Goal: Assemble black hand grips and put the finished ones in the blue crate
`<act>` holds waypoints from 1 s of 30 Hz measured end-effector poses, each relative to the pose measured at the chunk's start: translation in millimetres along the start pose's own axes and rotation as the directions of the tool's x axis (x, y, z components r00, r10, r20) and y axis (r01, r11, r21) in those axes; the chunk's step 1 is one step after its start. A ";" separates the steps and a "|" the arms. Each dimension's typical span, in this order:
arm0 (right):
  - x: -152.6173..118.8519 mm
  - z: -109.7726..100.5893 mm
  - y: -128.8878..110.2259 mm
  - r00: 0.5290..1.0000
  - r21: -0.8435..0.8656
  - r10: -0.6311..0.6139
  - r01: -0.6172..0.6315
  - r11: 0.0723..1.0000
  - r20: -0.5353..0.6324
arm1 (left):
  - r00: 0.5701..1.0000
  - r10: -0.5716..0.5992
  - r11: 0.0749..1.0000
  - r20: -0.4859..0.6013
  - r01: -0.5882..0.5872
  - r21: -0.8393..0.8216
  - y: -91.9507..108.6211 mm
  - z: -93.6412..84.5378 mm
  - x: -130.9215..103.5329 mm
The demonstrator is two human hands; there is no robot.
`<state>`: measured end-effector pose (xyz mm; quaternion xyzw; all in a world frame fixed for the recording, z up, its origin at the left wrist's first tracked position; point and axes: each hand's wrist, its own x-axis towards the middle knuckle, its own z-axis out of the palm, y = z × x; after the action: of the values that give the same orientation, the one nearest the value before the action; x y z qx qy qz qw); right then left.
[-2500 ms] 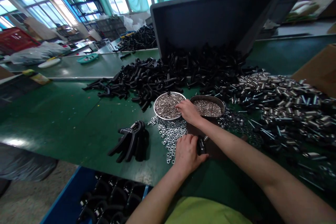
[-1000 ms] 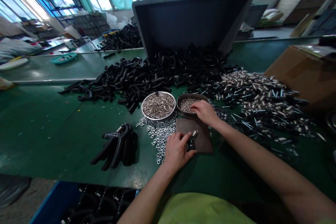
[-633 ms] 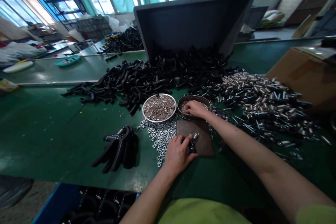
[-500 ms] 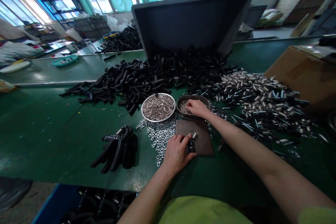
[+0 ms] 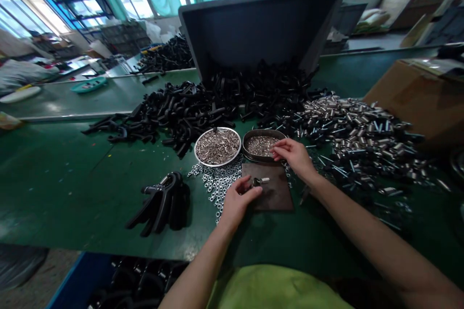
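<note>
My left hand (image 5: 237,199) grips a small black part (image 5: 256,182) with a metal spring (image 5: 265,180) sticking out to the right, over the brown square plate (image 5: 273,198). My right hand (image 5: 294,155) is at the right rim of the dark oval tin (image 5: 264,147), thumb and fingertips pinched together; whatever is between them is too small to make out. Tiny metal pieces lie in the tin. Left of it stands a round dish (image 5: 217,147) full of small metal pins. Metal nuts (image 5: 217,186) are scattered between the dish and the plate.
Black clamp-like parts (image 5: 163,205) stand together at left. A large pile of black parts (image 5: 181,106) spills from a grey bin (image 5: 261,29). Springs and bolts (image 5: 362,130) are heaped at right beside a cardboard box (image 5: 413,96). A blue crate (image 5: 78,280) sits below the table edge.
My right hand has drawn back from inside the tin to its right rim. My left hand has lifted and turned the black part, and its spring now points right.
</note>
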<state>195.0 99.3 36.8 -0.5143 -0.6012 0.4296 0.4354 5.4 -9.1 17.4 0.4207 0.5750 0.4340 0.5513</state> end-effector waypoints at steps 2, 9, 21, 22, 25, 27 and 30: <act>-25.2 3.7 -2.9 0.998 0.120 0.038 -0.045 0.992 0.058 | 0.979 -0.199 0.918 0.053 0.205 -0.339 4.9 -1.2 -1.0; -65.6 27.0 -0.6 0.980 0.152 -0.087 0.060 0.987 0.177 | 0.889 -0.339 0.540 0.307 0.451 -0.711 15.3 3.1 -9.4; -63.4 25.3 0.1 0.976 0.094 -0.059 0.040 0.995 0.208 | 0.905 -0.274 0.669 0.326 0.423 -0.611 11.0 0.5 -7.3; -62.4 23.4 0.6 0.970 0.072 -0.072 0.057 0.996 0.232 | 0.910 -0.245 0.720 0.333 0.401 -0.567 11.5 -2.2 -5.4; -57.3 15.7 4.3 0.913 -0.173 -0.234 0.303 0.937 0.333 | 0.930 -0.117 0.905 0.348 0.245 -0.349 13.9 -10.4 3.5; -52.9 11.0 9.5 0.810 -0.405 -0.381 0.562 0.721 0.447 | 0.940 -0.035 0.987 0.340 0.087 -0.138 14.1 -12.8 10.0; -46.8 7.8 20.8 0.639 -0.547 -0.470 0.767 0.336 0.608 | 0.941 0.127 0.949 0.313 -0.207 0.238 9.7 -9.6 14.9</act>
<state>196.9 54.5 10.9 -0.2887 -0.9383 0.0072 0.1901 -4.7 7.5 22.9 0.5985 0.5022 0.3306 0.5294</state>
